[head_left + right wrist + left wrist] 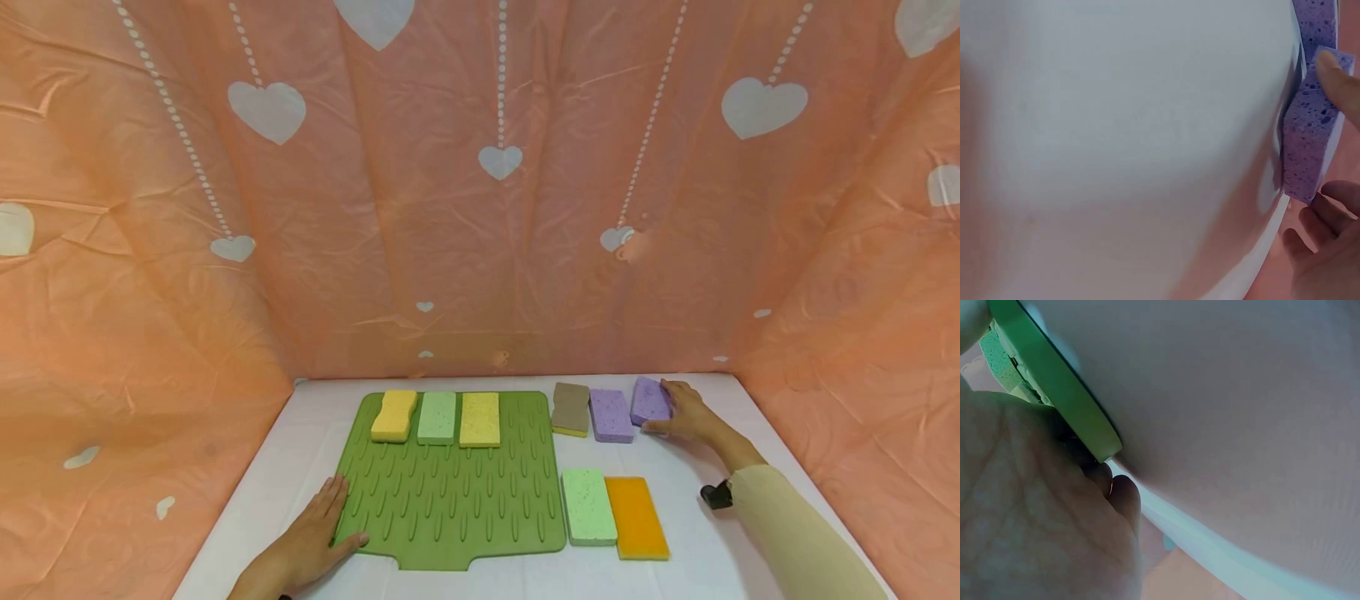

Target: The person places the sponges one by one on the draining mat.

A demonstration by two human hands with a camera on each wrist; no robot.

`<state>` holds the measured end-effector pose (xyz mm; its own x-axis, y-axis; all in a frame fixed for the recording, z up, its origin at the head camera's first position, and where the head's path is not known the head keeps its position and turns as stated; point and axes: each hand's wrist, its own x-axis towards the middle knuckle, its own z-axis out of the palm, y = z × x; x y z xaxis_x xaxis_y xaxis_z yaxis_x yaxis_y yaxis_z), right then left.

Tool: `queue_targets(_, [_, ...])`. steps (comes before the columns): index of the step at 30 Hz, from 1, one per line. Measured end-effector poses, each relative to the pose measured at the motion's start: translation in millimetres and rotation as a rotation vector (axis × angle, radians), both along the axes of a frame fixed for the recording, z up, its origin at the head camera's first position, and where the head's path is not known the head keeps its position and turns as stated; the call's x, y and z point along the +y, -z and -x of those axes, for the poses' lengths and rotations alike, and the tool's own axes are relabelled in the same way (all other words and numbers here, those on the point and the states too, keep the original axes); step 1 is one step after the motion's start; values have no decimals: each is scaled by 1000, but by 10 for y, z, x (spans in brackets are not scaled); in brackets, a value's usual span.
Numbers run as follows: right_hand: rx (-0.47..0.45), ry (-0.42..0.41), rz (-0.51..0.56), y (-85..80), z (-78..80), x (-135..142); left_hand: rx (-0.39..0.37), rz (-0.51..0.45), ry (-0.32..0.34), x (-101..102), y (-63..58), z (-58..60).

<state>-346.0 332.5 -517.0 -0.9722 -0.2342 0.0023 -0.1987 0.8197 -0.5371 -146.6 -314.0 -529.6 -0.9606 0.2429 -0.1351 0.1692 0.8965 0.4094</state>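
Observation:
My right hand (pixel 688 413) is at the far right purple sponge (pixel 650 401). In the right wrist view, the thumb lies on one end of that sponge (pixel 1310 134) and the fingers curl at its other end. My left hand (pixel 311 533) rests at the left edge of a green ridged mat (pixel 450 517), its fingers along the edge and its thumb over the near corner. The left wrist view shows the palm beside the mat's edge (pixel 1063 394). On the mat lie a wavy yellow sponge (pixel 393 417), a light green sponge (pixel 437 418) and a flat yellow sponge (pixel 480 420).
Right of the mat lie a grey-topped sponge (pixel 571 408), another purple sponge (pixel 611 415), a larger light green sponge (pixel 588 507) and an orange sponge (pixel 637 518) on the white table (pixel 682 467). An orange curtain (pixel 450 208) with hearts surrounds the back and sides.

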Motion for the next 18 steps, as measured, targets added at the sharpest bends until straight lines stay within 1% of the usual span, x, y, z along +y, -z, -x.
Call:
queue_targets(4, [18,10,-2,-9,-15,-4,-4,-13,-7,12,-16,-6])
queue_targets(11, [78,8,-15,-79,-40,-42,-9,-19,-14,12,-23,5])
queue_targets(16, [106,36,29,-127,-34,-67,-10,-22,-11,11,-26,3])
queue_targets(18, [124,31,53,-147,-28,-97,-9,-22,-9,12,-24,4])
